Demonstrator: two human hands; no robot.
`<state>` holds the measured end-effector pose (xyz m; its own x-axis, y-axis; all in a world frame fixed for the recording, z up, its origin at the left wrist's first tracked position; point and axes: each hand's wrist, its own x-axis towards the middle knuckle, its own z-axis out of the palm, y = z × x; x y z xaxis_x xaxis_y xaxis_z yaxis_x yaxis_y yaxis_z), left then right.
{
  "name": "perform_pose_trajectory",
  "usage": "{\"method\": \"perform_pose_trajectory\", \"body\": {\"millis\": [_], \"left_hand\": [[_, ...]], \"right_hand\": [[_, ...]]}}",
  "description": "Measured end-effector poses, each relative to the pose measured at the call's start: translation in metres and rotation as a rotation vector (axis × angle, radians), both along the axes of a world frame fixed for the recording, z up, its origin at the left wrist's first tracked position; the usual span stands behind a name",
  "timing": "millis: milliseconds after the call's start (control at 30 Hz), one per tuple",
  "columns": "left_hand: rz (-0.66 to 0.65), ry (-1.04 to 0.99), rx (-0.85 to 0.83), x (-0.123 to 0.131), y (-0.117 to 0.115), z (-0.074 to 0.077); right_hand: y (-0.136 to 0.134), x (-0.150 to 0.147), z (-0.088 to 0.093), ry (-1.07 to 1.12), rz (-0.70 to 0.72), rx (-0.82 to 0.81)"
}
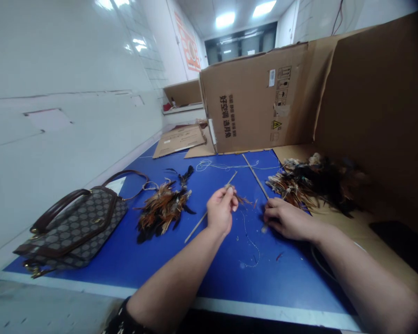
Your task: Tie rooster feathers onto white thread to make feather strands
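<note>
My left hand (221,212) is closed in a pinch, with a small reddish-brown feather bunch (243,200) sticking out past its fingertips. Under that hand a thin stick (196,227) runs slantwise along the blue tabletop. My right hand (288,219) rests low over the table with curled fingers, by the near end of a second thin stick (255,176). Something small and pale (264,229) shows below its fingertips; what the fingers hold, if anything, is hidden. Between the hands lie a fine beaded-looking strand (252,243) and feather scraps.
Left of my hands lie a pile of brown and black feathers (163,208) and a patterned handbag (80,227). A larger feather heap (299,181) sits on cardboard at right. Pale thread (209,164) is loosely coiled farther back. Tall cardboard (251,106) walls the far and right sides.
</note>
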<state>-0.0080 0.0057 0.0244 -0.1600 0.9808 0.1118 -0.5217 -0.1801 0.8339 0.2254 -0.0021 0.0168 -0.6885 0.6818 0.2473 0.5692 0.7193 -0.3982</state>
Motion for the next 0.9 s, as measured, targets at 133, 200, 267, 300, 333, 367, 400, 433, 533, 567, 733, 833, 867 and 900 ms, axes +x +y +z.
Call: {"method": "perform_pose_trajectory", "body": {"millis": [133,200,267,300,333,367,400,433,533,567,733,833,867,900], "left_hand": [[0.010,0.032,0.007,0.000,0.001,-0.001],[-0.005,0.041,-0.001,0.001,-0.001,-0.002],[-0.038,0.057,-0.021,0.004,-0.004,-0.003],[-0.065,0.069,-0.034,0.006,-0.006,-0.004],[-0.096,0.081,-0.047,0.008,-0.008,-0.006],[-0.129,0.092,-0.059,0.011,-0.011,-0.007],[-0.160,0.102,-0.069,0.014,-0.013,-0.009],[-0.189,0.108,-0.073,0.016,-0.015,-0.011],[-0.277,0.136,-0.068,0.021,-0.019,-0.016],[-0.307,0.151,-0.063,0.021,-0.020,-0.018],[-0.376,0.241,-0.051,0.021,-0.021,-0.020],[-0.385,0.261,-0.034,0.020,-0.022,-0.019],[-0.392,0.261,-0.031,0.020,-0.023,-0.019],[-0.403,0.257,-0.031,0.021,-0.024,-0.019]], "right_hand": [[0.001,-0.005,0.001,0.116,-0.023,-0.025],[0.001,-0.008,0.002,0.264,-0.108,-0.079],[0.000,-0.011,0.004,0.429,-0.206,-0.167],[0.000,-0.012,0.005,0.502,-0.238,-0.222],[-0.001,-0.014,0.006,0.561,-0.251,-0.281],[-0.003,-0.015,0.007,0.605,-0.243,-0.341],[-0.004,-0.017,0.007,0.639,-0.224,-0.397],[-0.005,-0.018,0.008,0.663,-0.205,-0.450],[-0.009,-0.022,0.009,0.691,-0.176,-0.556],[-0.010,-0.022,0.009,0.693,-0.174,-0.574],[-0.012,-0.023,0.010,0.634,-0.147,-0.620],[-0.013,-0.024,0.010,0.602,-0.148,-0.623],[-0.014,-0.025,0.009,0.597,-0.147,-0.615],[-0.014,-0.025,0.009,0.592,-0.142,-0.607]]}}
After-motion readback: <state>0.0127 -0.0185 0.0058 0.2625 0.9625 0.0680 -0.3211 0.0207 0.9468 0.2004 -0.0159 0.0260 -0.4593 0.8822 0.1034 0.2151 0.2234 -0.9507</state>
